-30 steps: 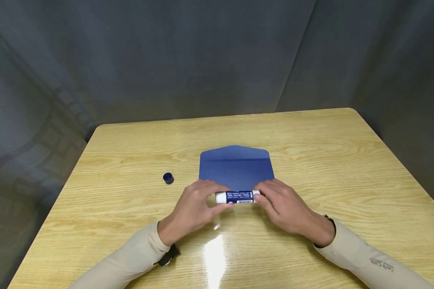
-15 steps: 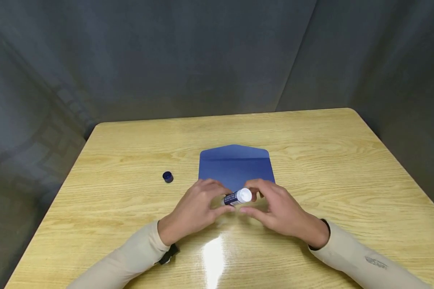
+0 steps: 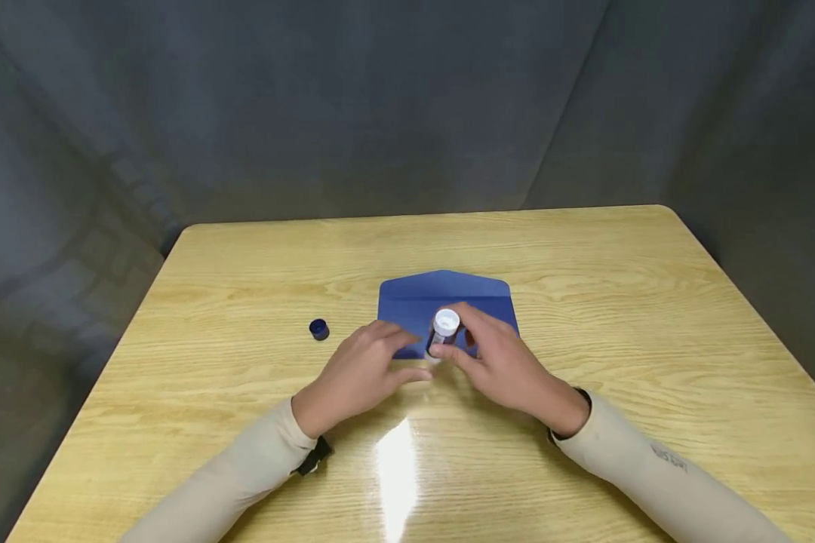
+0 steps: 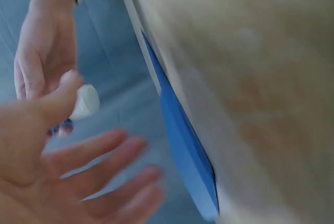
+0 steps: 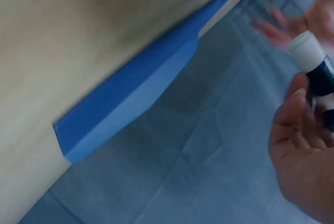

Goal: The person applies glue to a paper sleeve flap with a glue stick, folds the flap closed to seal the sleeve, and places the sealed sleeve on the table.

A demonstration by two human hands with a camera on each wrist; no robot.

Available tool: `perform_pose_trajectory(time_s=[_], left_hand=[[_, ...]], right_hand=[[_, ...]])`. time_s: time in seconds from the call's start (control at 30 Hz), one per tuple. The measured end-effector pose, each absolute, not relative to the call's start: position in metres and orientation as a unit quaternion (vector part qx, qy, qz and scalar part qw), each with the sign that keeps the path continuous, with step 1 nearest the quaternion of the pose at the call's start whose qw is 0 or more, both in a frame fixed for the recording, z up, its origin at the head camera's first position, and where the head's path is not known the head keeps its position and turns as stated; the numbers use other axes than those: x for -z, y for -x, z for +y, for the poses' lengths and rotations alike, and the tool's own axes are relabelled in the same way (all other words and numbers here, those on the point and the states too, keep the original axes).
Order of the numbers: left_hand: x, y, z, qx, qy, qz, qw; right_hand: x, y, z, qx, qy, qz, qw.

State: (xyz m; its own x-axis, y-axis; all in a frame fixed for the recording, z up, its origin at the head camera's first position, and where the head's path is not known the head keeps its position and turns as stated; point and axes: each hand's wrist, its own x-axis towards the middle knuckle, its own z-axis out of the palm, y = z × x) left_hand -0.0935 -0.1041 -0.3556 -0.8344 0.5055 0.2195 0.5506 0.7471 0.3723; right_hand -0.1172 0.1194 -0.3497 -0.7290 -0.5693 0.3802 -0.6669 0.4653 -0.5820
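In the head view my right hand (image 3: pixel 505 366) grips a glue stick (image 3: pixel 446 323) between thumb and fingers. Its white end points up toward the camera and its dark label is partly covered. My left hand (image 3: pixel 363 366) is just to the left, fingers spread and apart from the stick. In the left wrist view the glue stick (image 4: pixel 86 102) shows its white end past the left thumb. The right wrist view shows the dark-labelled glue stick (image 5: pixel 308 51) in the right fingers. Beneath the hands lies a blue envelope (image 3: pixel 441 286), flap open at the far side.
A small dark blue cap (image 3: pixel 319 329) stands on the wooden table (image 3: pixel 244 271) left of the envelope, its hollow side up. Grey curtains (image 3: pixel 353 105) hang behind the table and at both sides.
The glue stick has turned from lying sideways between both hands to standing white end up. My left hand has let go of it, while the right has regripped and holds it over the envelope.
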Motion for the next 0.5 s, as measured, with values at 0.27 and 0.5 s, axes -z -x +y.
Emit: perform_pose_trajectory(time_s=[0.27, 0.5], left_hand=[[0.359, 0.108, -0.117, 0.083, 0.242, -0.958, -0.128], [0.359, 0.099, -0.115, 0.039, 0.271, -0.952, -0.138]], right_hand=[[0.326, 0.154, 0.125, -0.379, -0.282, -0.877, 0.091], [0.322, 0.175, 0.102, -0.353, -0.282, -0.892, 0.026]])
